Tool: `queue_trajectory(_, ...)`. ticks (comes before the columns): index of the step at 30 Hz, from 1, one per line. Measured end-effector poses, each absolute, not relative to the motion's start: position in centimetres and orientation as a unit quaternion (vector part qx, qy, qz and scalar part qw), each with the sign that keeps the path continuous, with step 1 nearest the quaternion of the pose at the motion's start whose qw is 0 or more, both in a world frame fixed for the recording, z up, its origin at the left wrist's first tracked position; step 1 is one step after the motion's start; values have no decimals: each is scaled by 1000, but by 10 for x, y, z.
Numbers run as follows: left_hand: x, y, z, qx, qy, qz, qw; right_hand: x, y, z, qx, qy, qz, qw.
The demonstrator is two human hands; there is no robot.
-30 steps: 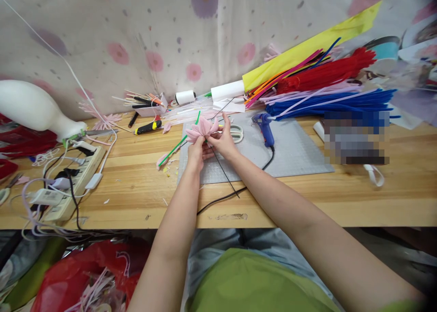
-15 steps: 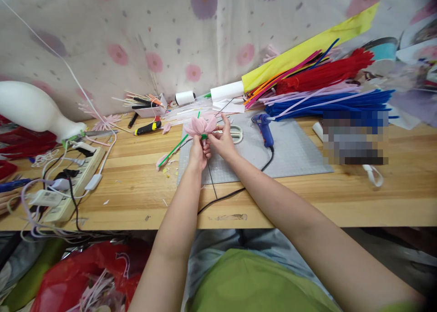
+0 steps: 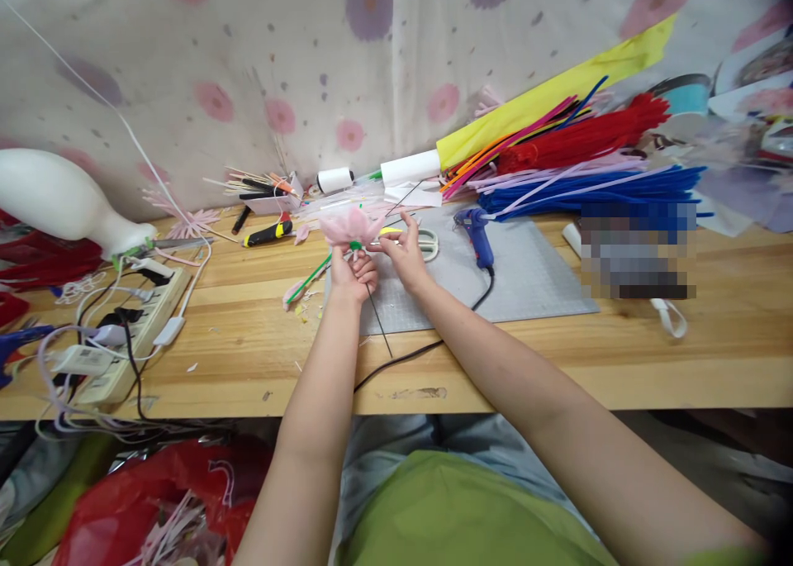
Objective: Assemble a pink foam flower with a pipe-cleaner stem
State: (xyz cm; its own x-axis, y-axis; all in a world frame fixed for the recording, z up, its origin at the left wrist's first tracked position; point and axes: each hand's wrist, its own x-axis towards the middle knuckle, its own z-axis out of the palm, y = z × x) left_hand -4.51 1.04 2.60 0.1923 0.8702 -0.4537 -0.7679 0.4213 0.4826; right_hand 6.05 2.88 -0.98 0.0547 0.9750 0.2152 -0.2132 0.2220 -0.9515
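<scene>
A pink many-petalled flower (image 3: 348, 222) is sitting in a person's left hand (image 3: 352, 275), over the left edge of a grey cutting mat (image 3: 533, 289); its petals are fanning out towards the back edge of the wooden table (image 3: 526, 368), while its green base (image 3: 355, 245) is facing the wearer, the axis apparently running from the blossom down into the grip.

The left hand, the nearer of the two, is closing around the underside, thumb standing up beside the base and fingers curling in below; the right hand (image 3: 405, 256) is hovering just to the flower's right, half-spread, one finger pointing upward and other tips extending leftward to the base; whether those tips are touching the blossom or pinching anything is too small to tell.

A thin dark wire (image 3: 379, 321) is slanting from below the left hand towards the table's front edge; pale-handled scissors (image 3: 437, 244) are lying behind the right hand; a blue glue gun (image 3: 476, 234) is resting farther right, near the mat's back edge; a green stem (image 3: 310, 278) is lying beyond the mat's left edge.
</scene>
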Motion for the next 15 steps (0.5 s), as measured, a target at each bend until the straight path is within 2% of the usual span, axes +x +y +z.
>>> queue_trajectory(15,-65,8,19,48,268,546,792,90,34,-11,-473,-510,506,509)
